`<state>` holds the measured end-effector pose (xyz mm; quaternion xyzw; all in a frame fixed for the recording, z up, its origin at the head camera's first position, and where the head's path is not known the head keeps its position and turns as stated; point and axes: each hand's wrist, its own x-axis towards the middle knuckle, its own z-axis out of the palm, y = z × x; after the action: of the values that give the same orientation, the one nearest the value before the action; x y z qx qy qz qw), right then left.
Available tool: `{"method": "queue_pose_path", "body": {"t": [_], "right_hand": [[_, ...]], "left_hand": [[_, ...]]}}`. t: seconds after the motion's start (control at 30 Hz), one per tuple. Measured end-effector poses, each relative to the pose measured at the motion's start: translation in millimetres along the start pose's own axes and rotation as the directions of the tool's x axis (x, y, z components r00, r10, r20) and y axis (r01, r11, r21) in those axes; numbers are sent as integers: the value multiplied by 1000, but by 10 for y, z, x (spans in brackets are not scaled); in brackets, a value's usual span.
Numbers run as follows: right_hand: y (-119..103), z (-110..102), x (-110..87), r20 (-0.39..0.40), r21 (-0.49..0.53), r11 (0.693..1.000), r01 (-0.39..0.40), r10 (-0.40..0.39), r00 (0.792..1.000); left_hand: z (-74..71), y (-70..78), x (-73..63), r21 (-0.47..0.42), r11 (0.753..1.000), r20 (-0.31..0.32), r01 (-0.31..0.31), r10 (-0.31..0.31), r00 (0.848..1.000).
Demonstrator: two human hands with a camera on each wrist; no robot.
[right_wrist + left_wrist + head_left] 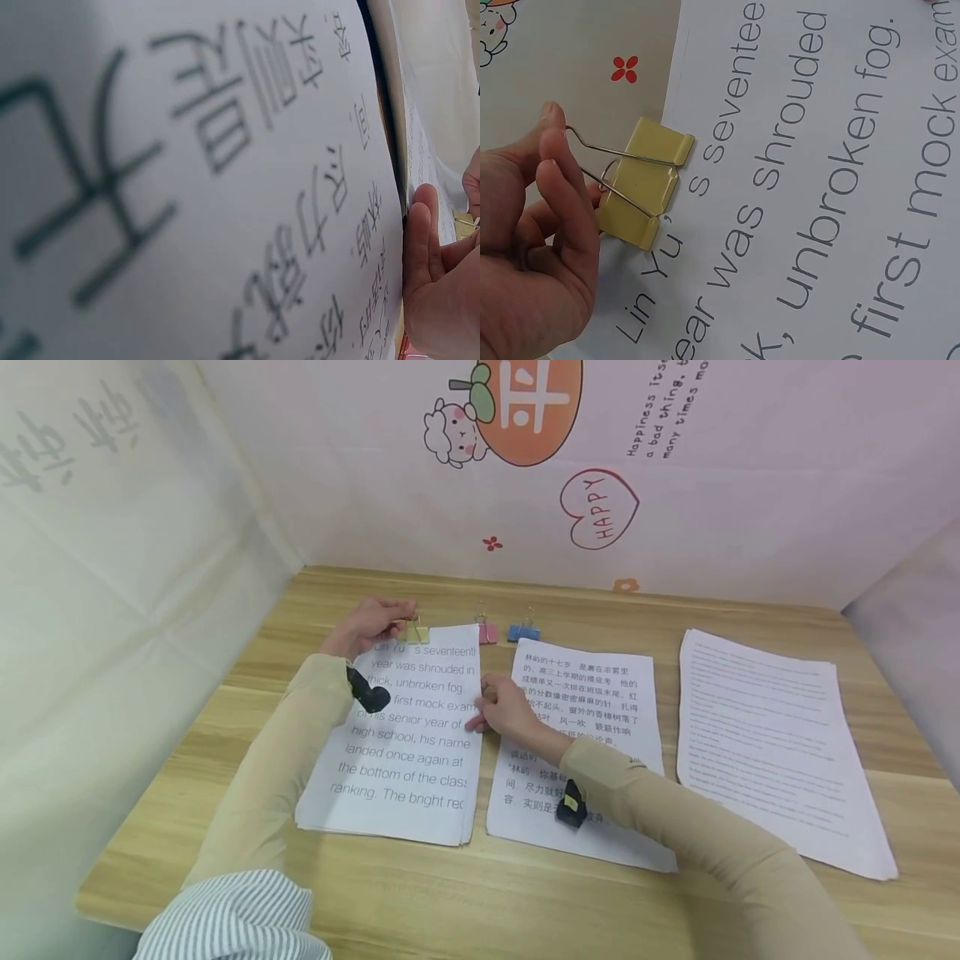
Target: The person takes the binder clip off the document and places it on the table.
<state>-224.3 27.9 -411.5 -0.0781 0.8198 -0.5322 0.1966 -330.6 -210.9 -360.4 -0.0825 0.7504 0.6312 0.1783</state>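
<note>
My left hand (397, 617) pinches the wire handles of a yellow binder clip (414, 632) at the top left corner of a paper stack printed with large English text (405, 752). The left wrist view shows the yellow clip (641, 184) sitting on the stack's top edge (817, 172), with the fingers (551, 142) curled round its handles. My right hand (480, 710) rests with straight fingers on the right edge of that stack, its wrist lying over a sheet of Chinese text (585, 693). In the right wrist view the fingers (424, 247) lie beside the blurred Chinese sheet (187, 187).
A pink binder clip (487, 632) and a blue one (523, 632) lie on the wooden desk (525, 893) just beyond the papers. A third stack of small print (772, 743) lies at the right. Decorated partition walls (750, 485) enclose the desk at the back and sides.
</note>
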Motion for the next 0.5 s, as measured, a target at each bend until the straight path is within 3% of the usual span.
{"method": "queue_pose_path", "body": {"t": [0.5], "right_hand": [[-4,20,26,-8,-19,999,-28,28,1000]], "left_hand": [[24,39,21,-95,995,-86,-27,19,996]]}}
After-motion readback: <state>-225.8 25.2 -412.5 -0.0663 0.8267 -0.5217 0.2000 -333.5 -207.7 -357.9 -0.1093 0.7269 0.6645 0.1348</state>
